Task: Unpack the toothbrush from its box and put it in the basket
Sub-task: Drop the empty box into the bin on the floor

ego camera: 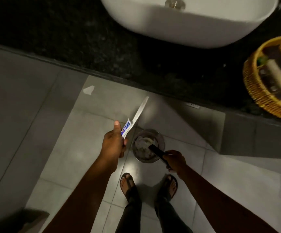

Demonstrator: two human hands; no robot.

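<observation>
Forearms above grey floor tiles [72,148]; black counter [69,39] carries basket [254,91].

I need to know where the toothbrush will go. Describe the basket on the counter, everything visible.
The basket is round, woven from golden-brown wicker. It sits on the dark stone counter, right of the white sink, cut off by the picture's edge. Inside lie a pale tube-like item and dark oblong things, too blurred to identify. Neither hand touches it.
</observation>
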